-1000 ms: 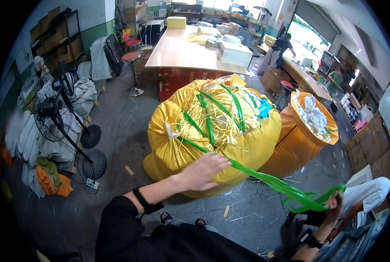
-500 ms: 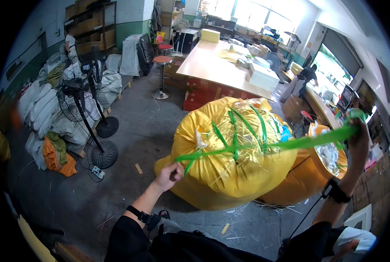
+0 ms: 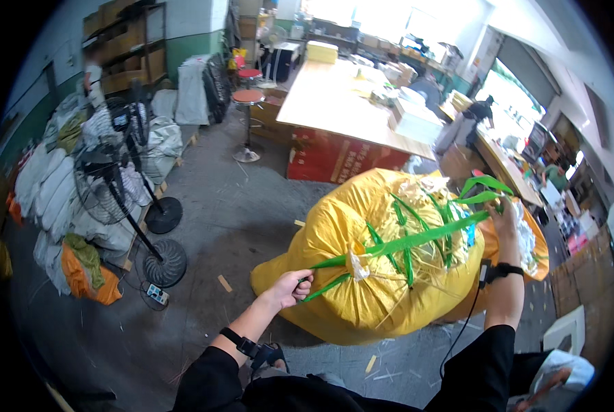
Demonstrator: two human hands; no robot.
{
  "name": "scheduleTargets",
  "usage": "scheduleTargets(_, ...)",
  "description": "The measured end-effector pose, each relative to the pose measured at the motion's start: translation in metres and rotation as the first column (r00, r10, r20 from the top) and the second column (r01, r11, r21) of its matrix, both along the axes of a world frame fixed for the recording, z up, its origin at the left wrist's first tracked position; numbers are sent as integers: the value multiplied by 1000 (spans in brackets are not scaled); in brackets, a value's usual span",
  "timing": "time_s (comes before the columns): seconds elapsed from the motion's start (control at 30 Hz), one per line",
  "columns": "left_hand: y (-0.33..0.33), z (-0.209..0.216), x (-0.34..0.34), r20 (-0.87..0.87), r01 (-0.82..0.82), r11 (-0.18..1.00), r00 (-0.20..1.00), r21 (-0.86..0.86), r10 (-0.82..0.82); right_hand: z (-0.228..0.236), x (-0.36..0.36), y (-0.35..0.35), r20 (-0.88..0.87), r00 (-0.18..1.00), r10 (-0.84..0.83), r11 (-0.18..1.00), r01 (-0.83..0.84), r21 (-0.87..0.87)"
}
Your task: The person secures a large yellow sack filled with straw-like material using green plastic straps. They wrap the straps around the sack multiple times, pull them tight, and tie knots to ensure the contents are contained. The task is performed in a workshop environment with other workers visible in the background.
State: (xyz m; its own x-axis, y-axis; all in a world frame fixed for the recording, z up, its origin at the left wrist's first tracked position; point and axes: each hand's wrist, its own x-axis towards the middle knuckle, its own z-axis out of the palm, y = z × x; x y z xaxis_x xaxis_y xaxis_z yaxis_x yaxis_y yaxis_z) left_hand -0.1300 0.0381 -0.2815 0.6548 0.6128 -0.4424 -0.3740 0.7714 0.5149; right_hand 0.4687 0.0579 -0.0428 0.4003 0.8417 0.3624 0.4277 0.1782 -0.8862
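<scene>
A big, stuffed yellow sack (image 3: 334, 302) stands on the floor before me, with green strapping laced across its open top and pale strips poking out between. At its left edge my left hand (image 3: 292, 287) is closed on a green plastic strap (image 3: 423, 237). The strap runs taut over the sack's top to my right hand (image 3: 503, 218), whose fingers are closed round it at the sack's right side. Loose green ends stick up beyond the right hand. A whitish tuft of sack cloth (image 3: 357, 264) stands beside the strap near my left hand.
Behind the sack is a wide table (image 3: 334, 96) with stacks of paper. An orange sack (image 3: 535, 240) of white scraps stands at the right. Two standing fans (image 3: 164, 264), a power strip (image 3: 157, 295) and piled white sacks are at the left. Other people work farther off.
My right hand has come left and inward, lower over the sack's right side, still holding the strap. The view has shifted, so the sack appears farther right.
</scene>
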Motion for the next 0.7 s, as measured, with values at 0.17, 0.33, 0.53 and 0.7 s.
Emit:
scheduleTargets(0.17, 4, 17, 6, -129, 173, 973, 980, 152, -154, -74, 115, -210, -690, 625, -366, 926, 319, -201)
scheduleTargets(0.33, 2, 18, 7, -203, 153, 966, 973, 209, -110, -165, 110, -422, -815, 259, -519, 853, 209, -477)
scheduleTargets(0.53, 6, 15, 17, -280, 115, 979, 958, 169, -64, -257, 124, -530, -752, 121, -648, 567, 736, -370)
scheduleTargets(0.7, -15, 22, 19, -294, -18, 986, 953, 166, 67, -171, -4, -370, 230, 458, -859, 501, 843, 197)
